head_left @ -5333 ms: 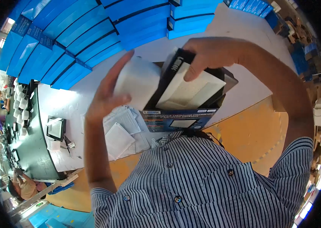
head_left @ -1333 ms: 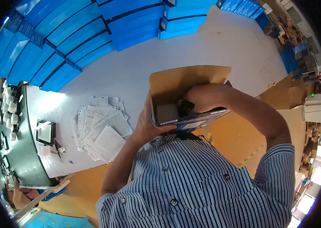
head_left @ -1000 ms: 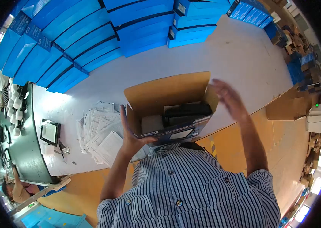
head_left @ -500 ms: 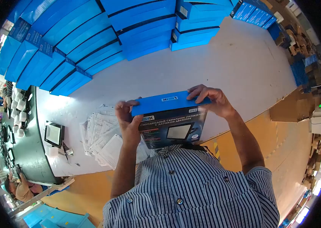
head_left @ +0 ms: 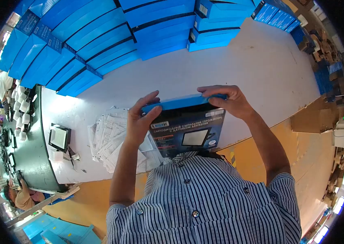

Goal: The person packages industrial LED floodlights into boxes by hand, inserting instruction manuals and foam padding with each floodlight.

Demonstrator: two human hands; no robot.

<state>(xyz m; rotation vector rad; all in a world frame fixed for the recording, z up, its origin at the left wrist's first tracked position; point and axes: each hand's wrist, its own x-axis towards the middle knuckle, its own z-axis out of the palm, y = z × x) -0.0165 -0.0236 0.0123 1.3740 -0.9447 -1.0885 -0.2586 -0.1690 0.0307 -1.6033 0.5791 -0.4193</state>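
Note:
A floodlight box [head_left: 188,134] with a dark printed front and a blue top stands upright against my striped shirt at the table's near edge. My left hand [head_left: 141,116] grips its upper left corner, thumb on the blue top strip and fingers raised behind. At the upper right corner, my right hand [head_left: 225,99] pinches the blue top, its fingers bent over the edge. A dark band shows between the blue strip and the printed front. Left of the box lies a spread pile of printed sheets [head_left: 109,138]. Further left is a black-framed floodlight [head_left: 59,137].
Stacked blue boxes [head_left: 164,28] line the table's far side, with more blue boxes [head_left: 276,18] at the far right. A dark green surface [head_left: 29,156] adjoins the white table [head_left: 269,61] on the left. Other people [head_left: 25,197] are at the left. Cardboard [head_left: 312,118] stands at right.
The blue top has tilted and looks narrower, with its logo out of sight. My left fingers have lifted and spread from the corner. The right hand keeps near the right corner.

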